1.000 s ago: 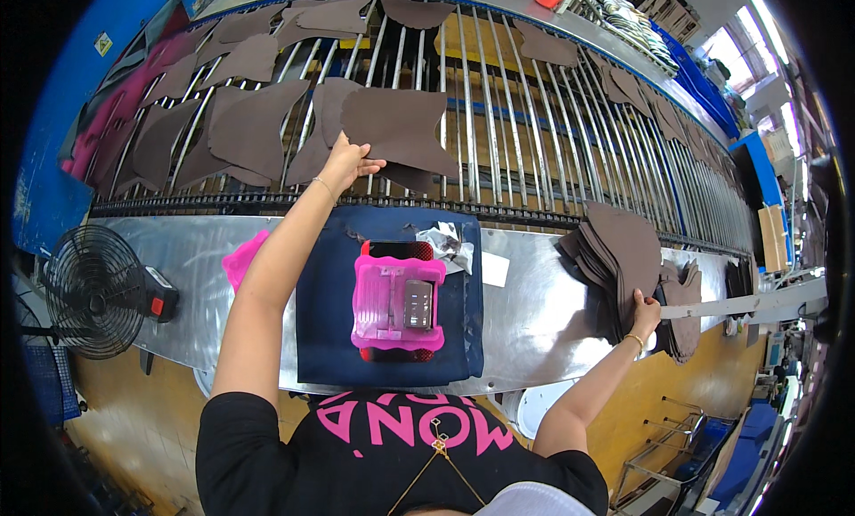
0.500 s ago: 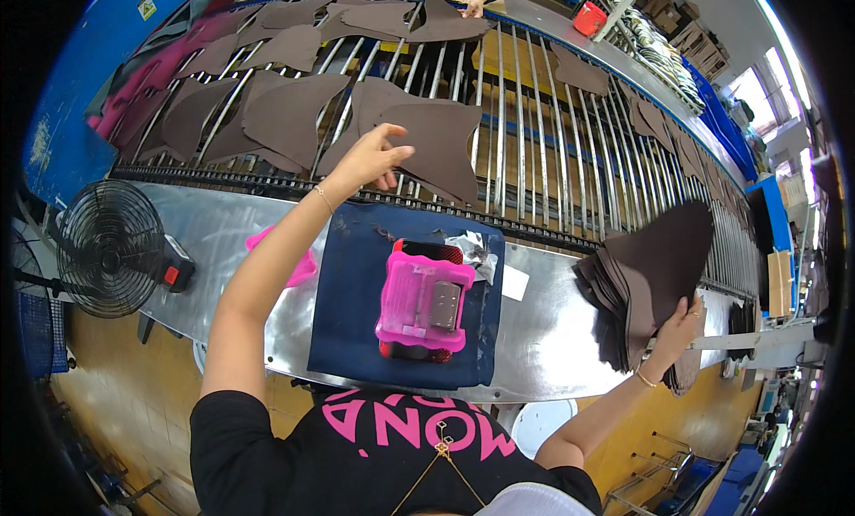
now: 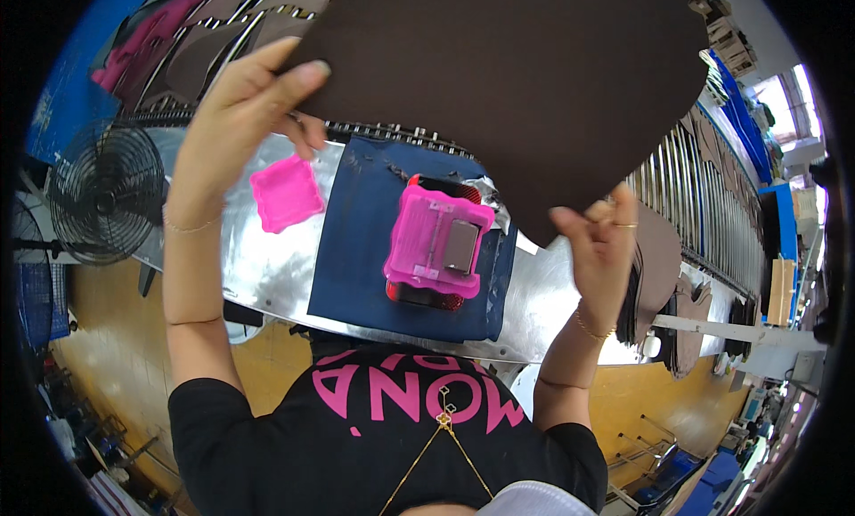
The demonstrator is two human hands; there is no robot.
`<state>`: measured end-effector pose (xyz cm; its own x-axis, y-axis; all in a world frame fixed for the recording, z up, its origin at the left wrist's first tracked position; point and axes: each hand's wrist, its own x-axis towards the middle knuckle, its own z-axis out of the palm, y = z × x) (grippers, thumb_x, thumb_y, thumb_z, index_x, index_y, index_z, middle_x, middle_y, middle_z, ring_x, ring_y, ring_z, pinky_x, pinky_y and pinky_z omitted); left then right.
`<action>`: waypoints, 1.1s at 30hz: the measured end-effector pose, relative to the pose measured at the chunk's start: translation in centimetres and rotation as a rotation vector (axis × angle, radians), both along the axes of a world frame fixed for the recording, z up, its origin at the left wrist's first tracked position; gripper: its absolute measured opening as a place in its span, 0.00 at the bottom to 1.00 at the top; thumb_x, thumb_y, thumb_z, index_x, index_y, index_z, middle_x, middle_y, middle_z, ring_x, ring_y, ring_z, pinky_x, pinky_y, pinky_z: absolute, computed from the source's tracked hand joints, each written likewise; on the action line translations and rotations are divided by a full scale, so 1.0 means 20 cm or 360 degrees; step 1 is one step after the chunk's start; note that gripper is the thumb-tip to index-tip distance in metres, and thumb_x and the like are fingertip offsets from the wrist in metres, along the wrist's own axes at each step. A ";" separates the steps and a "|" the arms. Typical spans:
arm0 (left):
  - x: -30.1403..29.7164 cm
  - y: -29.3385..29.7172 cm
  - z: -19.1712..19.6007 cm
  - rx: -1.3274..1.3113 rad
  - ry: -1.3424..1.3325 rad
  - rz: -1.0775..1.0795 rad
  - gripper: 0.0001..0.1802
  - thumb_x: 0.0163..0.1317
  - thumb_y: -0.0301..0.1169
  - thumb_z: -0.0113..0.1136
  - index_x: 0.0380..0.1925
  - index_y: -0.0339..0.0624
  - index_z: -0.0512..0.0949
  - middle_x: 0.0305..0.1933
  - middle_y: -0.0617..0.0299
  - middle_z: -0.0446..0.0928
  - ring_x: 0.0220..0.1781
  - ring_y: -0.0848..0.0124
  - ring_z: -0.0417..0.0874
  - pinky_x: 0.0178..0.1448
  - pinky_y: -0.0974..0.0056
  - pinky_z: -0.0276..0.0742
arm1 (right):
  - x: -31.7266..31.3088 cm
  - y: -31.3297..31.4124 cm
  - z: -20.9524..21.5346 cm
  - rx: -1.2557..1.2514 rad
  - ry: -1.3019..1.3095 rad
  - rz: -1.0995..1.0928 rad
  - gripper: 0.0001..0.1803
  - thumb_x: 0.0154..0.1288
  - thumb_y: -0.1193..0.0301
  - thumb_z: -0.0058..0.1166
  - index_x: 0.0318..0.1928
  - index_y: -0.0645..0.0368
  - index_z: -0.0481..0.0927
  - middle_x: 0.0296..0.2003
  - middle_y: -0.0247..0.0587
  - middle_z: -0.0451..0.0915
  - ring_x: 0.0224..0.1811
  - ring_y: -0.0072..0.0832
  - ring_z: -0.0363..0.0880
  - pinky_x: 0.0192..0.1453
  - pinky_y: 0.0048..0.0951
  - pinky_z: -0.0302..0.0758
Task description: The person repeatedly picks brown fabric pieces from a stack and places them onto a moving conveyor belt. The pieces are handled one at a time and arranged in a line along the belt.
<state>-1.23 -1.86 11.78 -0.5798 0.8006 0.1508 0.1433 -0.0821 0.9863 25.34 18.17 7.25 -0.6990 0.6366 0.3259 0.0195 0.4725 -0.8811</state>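
Note:
A large dark brown cut panel (image 3: 508, 80) of thin sheet material is raised close to the camera and hides much of the rack behind it. My left hand (image 3: 258, 102) pinches its left corner between thumb and fingers. At its lower right edge, my right hand (image 3: 601, 249) grips it with the thumb in front. Below the panel, a pink tray-like holder (image 3: 423, 240) with a small grey metal block (image 3: 460, 246) rests on a dark blue mat (image 3: 356, 276). Beside my right wrist lies a stack of brown panels (image 3: 655, 258).
A slatted metal conveyor rack (image 3: 712, 186) carrying flat brown pieces runs behind the steel table (image 3: 258, 284). On the table's left are a pink scalloped tray (image 3: 287, 194) and a black fan (image 3: 105, 191). A white bar (image 3: 739, 331) crosses the right side.
Both hands have come up with one brown panel stretched between them. My right hand has left the stack, and my left hand has drawn back from the panels on the rack.

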 end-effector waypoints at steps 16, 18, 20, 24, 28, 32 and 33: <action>0.01 -0.29 -0.27 -0.0478 0.0246 0.0093 0.07 0.62 0.25 0.57 0.36 0.29 0.77 0.27 0.61 0.79 0.25 0.78 0.82 0.26 0.75 0.75 | 0.10 -0.09 -0.29 0.0792 -0.0335 0.0048 0.07 0.51 0.79 0.63 0.33 0.61 0.84 0.32 0.46 0.83 0.35 0.43 0.80 0.41 0.35 0.75; 0.07 -0.20 -0.26 -0.0715 0.0238 -0.0054 0.05 0.62 0.22 0.56 0.33 0.28 0.77 0.26 0.60 0.78 0.23 0.77 0.81 0.26 0.73 0.75 | 0.23 -0.05 -0.37 0.0686 -0.0456 -0.0060 0.07 0.52 0.78 0.63 0.34 0.61 0.84 0.33 0.47 0.83 0.36 0.43 0.81 0.42 0.35 0.75; 0.13 -0.11 -0.31 -0.0626 0.0307 -0.0128 0.06 0.59 0.24 0.59 0.30 0.30 0.77 0.23 0.62 0.75 0.23 0.72 0.80 0.27 0.69 0.75 | 0.33 -0.05 -0.43 0.0780 -0.0501 -0.0179 0.07 0.51 0.80 0.65 0.33 0.60 0.85 0.30 0.40 0.83 0.33 0.32 0.81 0.41 0.29 0.74; 0.23 0.06 -0.39 -0.0388 0.1059 -0.0308 0.05 0.54 0.28 0.63 0.28 0.37 0.79 0.26 0.58 0.74 0.29 0.59 0.78 0.33 0.60 0.74 | 0.51 -0.07 -0.50 0.0408 -0.0421 -0.0454 0.08 0.49 0.81 0.67 0.32 0.59 0.85 0.30 0.35 0.84 0.35 0.26 0.80 0.44 0.26 0.72; 0.34 0.18 -0.36 -0.0304 0.1251 -0.0529 0.07 0.51 0.27 0.66 0.30 0.39 0.81 0.28 0.58 0.72 0.28 0.60 0.77 0.30 0.61 0.72 | 0.87 0.06 -0.54 0.0159 -0.0367 -0.0468 0.08 0.54 0.82 0.64 0.36 0.66 0.83 0.30 0.31 0.82 0.33 0.17 0.74 0.40 0.18 0.70; 0.48 0.31 -0.38 -0.0217 0.1412 -0.0776 0.07 0.50 0.33 0.67 0.25 0.43 0.81 0.29 0.61 0.69 0.25 0.63 0.76 0.29 0.60 0.72 | 1.02 0.08 -0.32 -0.0045 -0.0073 -0.0785 0.02 0.62 0.79 0.57 0.35 0.65 0.81 0.28 0.26 0.77 0.30 0.13 0.69 0.37 0.16 0.67; 0.51 0.34 -0.39 -0.0175 0.1426 -0.0810 0.08 0.50 0.34 0.67 0.25 0.43 0.81 0.29 0.62 0.68 0.24 0.64 0.75 0.28 0.60 0.71 | 1.04 0.11 -0.28 -0.0017 0.0002 -0.0817 0.03 0.62 0.77 0.59 0.34 0.65 0.81 0.27 0.24 0.75 0.29 0.13 0.67 0.35 0.15 0.65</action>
